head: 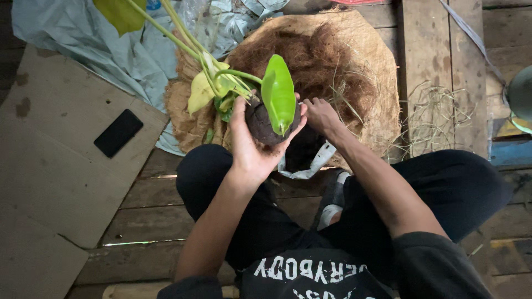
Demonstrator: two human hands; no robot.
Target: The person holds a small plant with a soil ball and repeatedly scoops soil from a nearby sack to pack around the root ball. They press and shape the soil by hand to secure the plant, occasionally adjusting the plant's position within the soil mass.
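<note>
— What is in the left hand (250, 145), centre of the frame?

— A dark ball of soil (265, 123) at the base of a small plant, cupped from below, fingers curled around it. A bright green leaf (279, 94) hangs over the front of the ball; paler, yellowish leaves (208, 88) and long stems (177, 30) run toward the upper left.

— And the right hand (321, 116)?

— Just right of the soil ball, fingers bent at its side. Whether they pinch anything, I cannot tell.

— What lies behind the plant?

— A round mat of brown coconut fibre (354, 61) fills the upper centre, resting on a wooden plank floor (149, 221). Loose dry strands (438, 116) scatter to its right.

— The left side?

— A sheet of cardboard (50, 166) with a black phone (118, 133) on it, and a pale plastic sheet (100, 50) at upper left. The person sits cross-legged in dark trousers (460, 182).
</note>
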